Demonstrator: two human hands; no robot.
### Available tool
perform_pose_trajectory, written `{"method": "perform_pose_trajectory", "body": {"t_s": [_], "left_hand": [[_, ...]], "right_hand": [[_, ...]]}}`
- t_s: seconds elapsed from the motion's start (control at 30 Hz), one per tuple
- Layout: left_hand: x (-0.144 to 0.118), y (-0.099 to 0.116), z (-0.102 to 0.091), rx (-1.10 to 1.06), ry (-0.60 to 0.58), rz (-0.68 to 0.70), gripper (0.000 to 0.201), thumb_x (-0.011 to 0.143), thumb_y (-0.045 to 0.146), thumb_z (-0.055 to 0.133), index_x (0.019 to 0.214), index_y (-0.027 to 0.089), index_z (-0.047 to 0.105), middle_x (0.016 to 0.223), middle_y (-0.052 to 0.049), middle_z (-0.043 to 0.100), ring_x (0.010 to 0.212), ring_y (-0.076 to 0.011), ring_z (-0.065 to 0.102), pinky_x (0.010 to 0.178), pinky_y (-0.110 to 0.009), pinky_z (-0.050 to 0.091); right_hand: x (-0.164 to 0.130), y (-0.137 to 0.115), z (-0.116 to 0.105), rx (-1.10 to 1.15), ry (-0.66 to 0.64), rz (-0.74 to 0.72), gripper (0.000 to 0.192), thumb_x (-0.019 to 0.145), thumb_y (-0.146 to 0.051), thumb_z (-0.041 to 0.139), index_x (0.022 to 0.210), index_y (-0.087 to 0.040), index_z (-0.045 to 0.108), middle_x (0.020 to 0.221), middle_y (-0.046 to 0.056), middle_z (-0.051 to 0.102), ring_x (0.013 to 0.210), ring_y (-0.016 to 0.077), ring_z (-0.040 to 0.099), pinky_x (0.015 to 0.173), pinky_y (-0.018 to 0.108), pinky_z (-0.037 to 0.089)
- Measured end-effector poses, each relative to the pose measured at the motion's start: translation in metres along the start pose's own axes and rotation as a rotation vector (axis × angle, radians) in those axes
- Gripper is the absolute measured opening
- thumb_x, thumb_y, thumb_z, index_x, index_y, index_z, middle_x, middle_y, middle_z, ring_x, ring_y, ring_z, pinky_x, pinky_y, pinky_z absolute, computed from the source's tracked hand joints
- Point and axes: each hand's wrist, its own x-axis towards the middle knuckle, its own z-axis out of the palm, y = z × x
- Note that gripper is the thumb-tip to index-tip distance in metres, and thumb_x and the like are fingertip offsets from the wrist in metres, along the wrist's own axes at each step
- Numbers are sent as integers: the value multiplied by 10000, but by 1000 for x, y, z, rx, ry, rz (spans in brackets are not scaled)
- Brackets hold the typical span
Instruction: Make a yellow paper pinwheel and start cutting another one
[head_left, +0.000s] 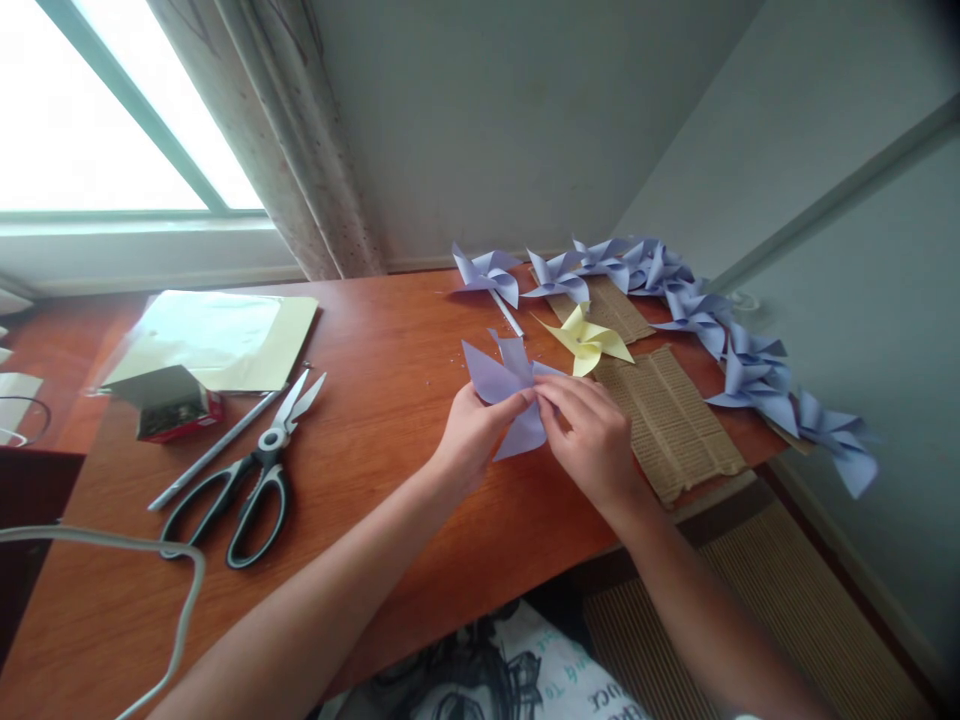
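Observation:
A lavender paper pinwheel (501, 383), partly folded, is held just above the wooden table (375, 340) near its front edge. My left hand (472, 435) pinches it from the left, and my right hand (589, 435) pinches its centre from the right. Both hands meet at the middle of the paper, and their fingers cover the lower flaps. Just behind the hands lies a finished yellow pinwheel (587, 341).
Several finished lavender pinwheels (739, 350) line the table's back and right edge, on corrugated cardboard (671, 420). Black-handled scissors (255, 470), a thin grey stick (214, 450), a small red box (176, 405) and pale yellow paper sheets (217, 340) lie to the left. A white cable (172, 600) crosses the front left.

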Motion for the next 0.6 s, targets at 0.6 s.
{"method": "perform_pose_trajectory", "body": {"t_s": [0.6], "left_hand": [[2,-5,-3,13,75,8,383,682,337,881,977,131,749,983,-118,781,849,-225,716,795,-317,542]], "right_hand": [[0,-6,5,22,29,48,177,958,-128,586,1078,-211,686,1025,88,786,957,240,737,891,413,583]]}}
